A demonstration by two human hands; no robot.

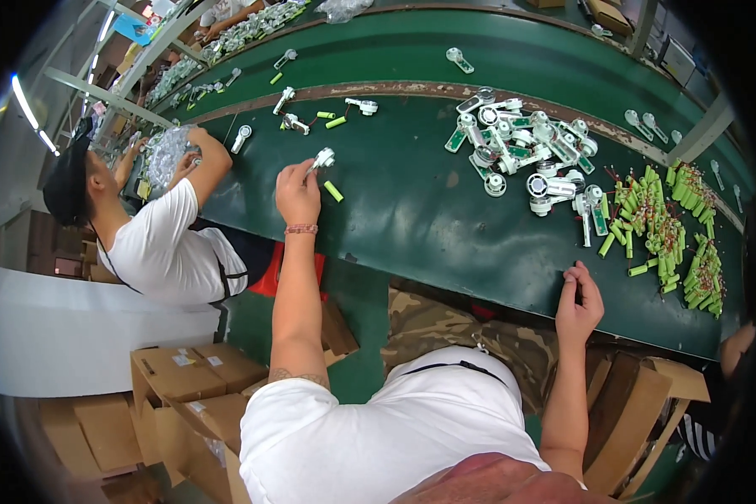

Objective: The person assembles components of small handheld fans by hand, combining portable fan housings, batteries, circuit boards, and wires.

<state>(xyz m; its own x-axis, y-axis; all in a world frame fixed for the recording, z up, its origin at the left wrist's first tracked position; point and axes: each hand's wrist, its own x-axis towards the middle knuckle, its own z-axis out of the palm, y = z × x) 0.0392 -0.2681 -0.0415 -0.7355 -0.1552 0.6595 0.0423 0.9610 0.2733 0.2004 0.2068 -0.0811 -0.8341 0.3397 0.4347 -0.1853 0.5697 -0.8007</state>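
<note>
My left hand (298,195) is over the green bench left of centre, its fingers closed on a small white device (324,158) with a round head and a handle, like a mini fan body. Just beside it is a green battery cell (333,191); whether a wire joins the two I cannot tell. My right hand (580,307) is at the bench's near edge, thumb and fingers curled together. Anything inside that grip is too small or hidden to make out. The nearest things to it are green battery cells with red wires (651,223), heaped at the right.
A pile of white round-headed devices (521,143) lies right of centre. More devices (294,123) and cells (336,122) are scattered at the far left. Behind a raised brown strip runs a green belt (378,55). A co-worker (164,239) sits at the left. Cardboard boxes (197,370) stand on the floor.
</note>
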